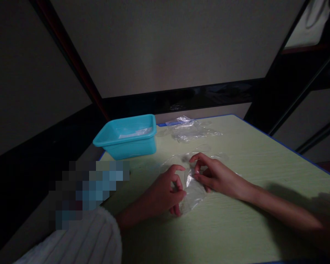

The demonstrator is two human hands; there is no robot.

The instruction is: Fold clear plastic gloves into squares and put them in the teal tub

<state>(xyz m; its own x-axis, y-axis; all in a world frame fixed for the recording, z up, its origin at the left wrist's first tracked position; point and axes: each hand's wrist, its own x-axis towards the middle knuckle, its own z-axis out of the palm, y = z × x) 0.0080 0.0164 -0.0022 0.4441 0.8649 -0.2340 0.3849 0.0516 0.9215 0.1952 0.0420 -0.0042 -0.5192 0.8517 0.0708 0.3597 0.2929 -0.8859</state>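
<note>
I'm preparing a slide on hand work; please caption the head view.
Left hand and right hand at thin clear plastic on a pale green table, a turquoise basin beyond.

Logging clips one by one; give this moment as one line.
left hand: at clear plastic film | right hand: at same film | turquoise basin: beyond, left

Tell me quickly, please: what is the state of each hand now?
Left hand: curled at the clear plastic; whether its grip is closed cannot be told.
Right hand: curled at the same plastic; a firm hold cannot be told.
</note>
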